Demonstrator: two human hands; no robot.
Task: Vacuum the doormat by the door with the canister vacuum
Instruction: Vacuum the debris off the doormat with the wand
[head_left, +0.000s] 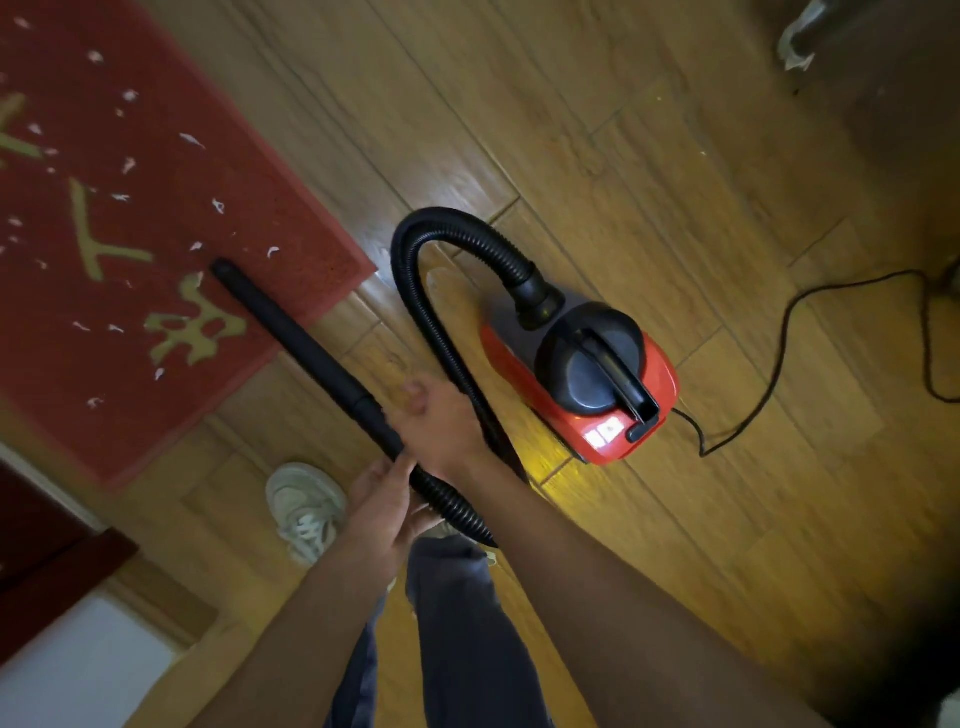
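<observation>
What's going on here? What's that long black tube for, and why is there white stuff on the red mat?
A person is holding the black wand of a red canister vacuum with both hands. The right hand is further up it, and the left hand is near where the hose joins. The wand's tip is over the edge of the red doormat, which has white scraps scattered on it. The vacuum sits on the wooden floor with a light glowing.

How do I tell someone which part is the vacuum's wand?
Find the red doormat at upper left, littered with white scraps. A black wand crosses its lower right corner, tip over the mat, slanting down to the left hand and right hand. Unlike the ribbed, looping hose beside it, it is smooth, straight and rigid.
</observation>
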